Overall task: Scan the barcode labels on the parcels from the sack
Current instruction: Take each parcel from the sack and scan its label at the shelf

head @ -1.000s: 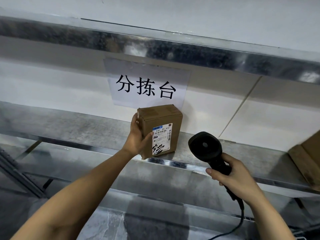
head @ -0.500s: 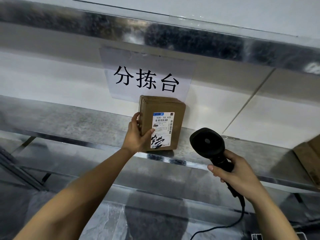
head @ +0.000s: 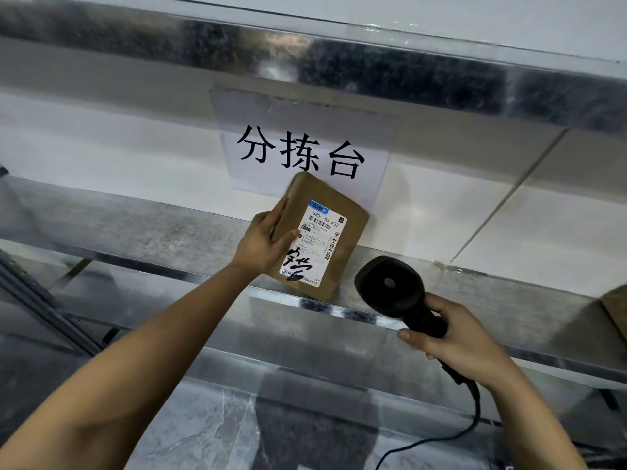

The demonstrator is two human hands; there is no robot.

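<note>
A small brown cardboard parcel [head: 342,212] is tilted over the metal shelf [head: 135,232], its white barcode label [head: 314,245] facing me with black handwriting at the bottom. My left hand [head: 263,240] grips the parcel's left edge, thumb on the front. My right hand [head: 454,340] holds a black corded barcode scanner [head: 390,286] by its handle, just below and right of the parcel, its head turned toward the label.
A white paper sign [head: 305,144] with black characters hangs on the wall behind the parcel. Another brown cardboard box [head: 615,310] shows at the right edge on the shelf. A metal upper shelf edge [head: 373,62] runs overhead. The scanner cable [head: 475,422] trails down.
The parcel has tipped from upright to leaning rightward, its label turned more toward me. The scanner has stayed just below and right of it.
</note>
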